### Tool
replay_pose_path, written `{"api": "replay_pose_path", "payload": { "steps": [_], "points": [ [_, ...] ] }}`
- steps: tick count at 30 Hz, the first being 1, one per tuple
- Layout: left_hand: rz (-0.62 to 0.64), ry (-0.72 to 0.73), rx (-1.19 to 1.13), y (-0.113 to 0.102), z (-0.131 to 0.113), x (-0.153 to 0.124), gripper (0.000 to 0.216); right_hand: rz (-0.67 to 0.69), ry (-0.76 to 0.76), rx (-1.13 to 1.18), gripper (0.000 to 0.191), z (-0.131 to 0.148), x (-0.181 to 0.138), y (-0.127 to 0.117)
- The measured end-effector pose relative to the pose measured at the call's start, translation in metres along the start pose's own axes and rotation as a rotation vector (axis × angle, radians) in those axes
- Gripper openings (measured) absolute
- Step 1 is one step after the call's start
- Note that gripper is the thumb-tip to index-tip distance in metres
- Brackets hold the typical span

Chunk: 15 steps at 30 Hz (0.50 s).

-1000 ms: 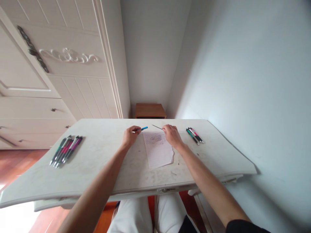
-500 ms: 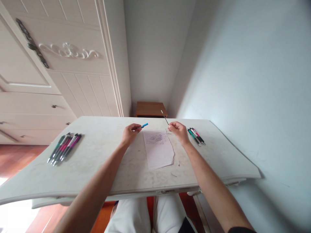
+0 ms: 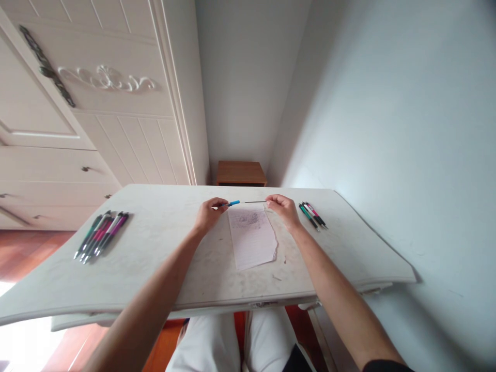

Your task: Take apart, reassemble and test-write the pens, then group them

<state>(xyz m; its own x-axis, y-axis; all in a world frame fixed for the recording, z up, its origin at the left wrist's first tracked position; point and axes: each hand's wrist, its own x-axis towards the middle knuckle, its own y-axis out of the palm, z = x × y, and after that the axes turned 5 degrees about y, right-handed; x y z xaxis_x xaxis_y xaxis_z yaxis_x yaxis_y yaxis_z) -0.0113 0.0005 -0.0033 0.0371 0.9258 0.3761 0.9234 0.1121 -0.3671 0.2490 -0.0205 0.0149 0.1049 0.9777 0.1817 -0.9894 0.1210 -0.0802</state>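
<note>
Pinched in the fingers of my left hand [image 3: 211, 213] is a blue pen barrel [image 3: 234, 203], its end pointing right. My right hand [image 3: 282, 209] grips a thin dark pen refill [image 3: 256, 201] by its right end. The refill lies level, and its pale left tip is close to the barrel's end; whether the two touch I cannot tell. Below both hands, a torn sheet of lined paper [image 3: 253, 245] with dark scribbles near its top rests on the table.
The white table [image 3: 155, 268] carries several pens [image 3: 101, 236] in a bunch at the left. A few more pens [image 3: 313, 216] lie right of my right hand. Behind stand a brown wooden cabinet [image 3: 241, 170] and a pale wardrobe [image 3: 182, 129]; a wall [image 3: 387, 129] borders the right.
My right hand has turned the refill from a steep upward slant to level, bringing its tip to the blue barrel's end. The barrel has shifted slightly right.
</note>
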Motion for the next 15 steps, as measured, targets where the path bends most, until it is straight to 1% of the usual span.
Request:
{"api": "replay_pose_path", "payload": {
  "steps": [5,15],
  "points": [
    [0.018,0.022,0.028,0.0012,0.0021,-0.0004,0.017,-0.010,0.007,-0.009,0.022,0.0002,-0.0002,0.0004],
    [0.042,0.014,0.043,0.0019,0.0006,-0.0011,0.018,0.000,0.000,-0.015,0.021,0.0024,-0.0014,0.0003]
  ]
}}
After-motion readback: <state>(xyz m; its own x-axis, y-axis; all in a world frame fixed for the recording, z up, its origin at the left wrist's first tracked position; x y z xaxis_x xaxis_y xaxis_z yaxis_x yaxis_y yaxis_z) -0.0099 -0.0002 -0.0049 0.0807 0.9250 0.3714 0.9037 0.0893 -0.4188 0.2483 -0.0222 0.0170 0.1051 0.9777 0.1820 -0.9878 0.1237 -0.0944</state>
